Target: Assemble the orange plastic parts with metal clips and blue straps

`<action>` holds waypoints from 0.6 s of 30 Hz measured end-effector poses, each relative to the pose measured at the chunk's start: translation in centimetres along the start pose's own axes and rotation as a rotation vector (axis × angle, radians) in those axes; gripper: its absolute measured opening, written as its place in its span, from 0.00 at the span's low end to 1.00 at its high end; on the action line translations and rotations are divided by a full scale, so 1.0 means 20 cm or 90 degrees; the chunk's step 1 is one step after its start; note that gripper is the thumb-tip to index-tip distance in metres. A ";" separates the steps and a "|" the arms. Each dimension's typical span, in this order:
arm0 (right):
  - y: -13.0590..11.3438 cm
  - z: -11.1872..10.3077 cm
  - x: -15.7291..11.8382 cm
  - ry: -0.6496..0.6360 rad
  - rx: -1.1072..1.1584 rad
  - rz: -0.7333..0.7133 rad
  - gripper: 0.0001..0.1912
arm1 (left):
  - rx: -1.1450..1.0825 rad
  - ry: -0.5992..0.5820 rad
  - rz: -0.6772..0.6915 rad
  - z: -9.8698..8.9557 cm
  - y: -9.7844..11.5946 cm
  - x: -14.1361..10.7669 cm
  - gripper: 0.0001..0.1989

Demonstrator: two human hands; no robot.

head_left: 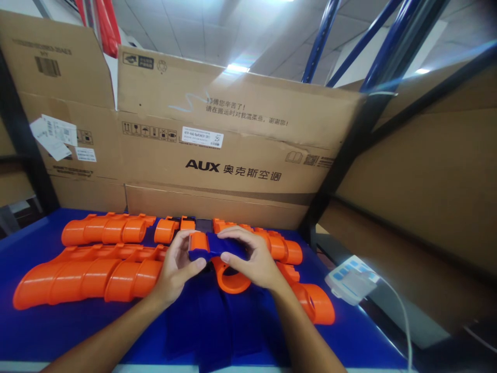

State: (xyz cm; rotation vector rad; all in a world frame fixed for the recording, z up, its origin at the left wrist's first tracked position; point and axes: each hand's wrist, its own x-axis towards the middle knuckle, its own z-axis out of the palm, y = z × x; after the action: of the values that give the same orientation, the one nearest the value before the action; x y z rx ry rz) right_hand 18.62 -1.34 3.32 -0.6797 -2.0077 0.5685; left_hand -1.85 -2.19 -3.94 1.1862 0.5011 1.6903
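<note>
Both my hands are closed around a blue-and-orange plastic piece (229, 247) above the middle of the table. My left hand (175, 269) grips its left end, where an orange block sits in the blue body. The right end is held by my right hand (256, 259), thumb on the near face and fingers over the top. Just below it shows an orange ring-shaped part (234, 282); I cannot tell whether it is joined to the held piece. Rows of nested orange curved plastic parts (87, 280) lie to the left, and more orange parts (316, 305) to the right.
A large cardboard sheet (163, 171) stands behind the blue tabletop (128, 331). At the right edge lies a white power strip (352, 280) with a cable running toward the front. Dark shelf posts (334, 176) rise at the right.
</note>
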 end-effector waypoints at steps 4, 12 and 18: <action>0.01 0.01 -0.01 -0.014 -0.045 0.020 0.23 | 0.004 0.008 0.034 -0.01 0.00 -0.01 0.29; 0.05 0.01 -0.02 0.010 -0.138 -0.045 0.30 | 0.018 0.020 0.006 -0.04 -0.02 -0.02 0.37; 0.08 0.00 -0.03 0.024 -0.253 -0.097 0.40 | -0.021 -0.030 -0.009 -0.03 -0.01 0.00 0.35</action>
State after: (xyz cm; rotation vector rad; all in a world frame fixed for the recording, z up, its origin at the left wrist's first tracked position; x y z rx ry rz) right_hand 19.21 -0.46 1.93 -0.7562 -2.1348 0.0638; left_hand -2.35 -1.92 -4.30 1.1928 0.4508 1.6483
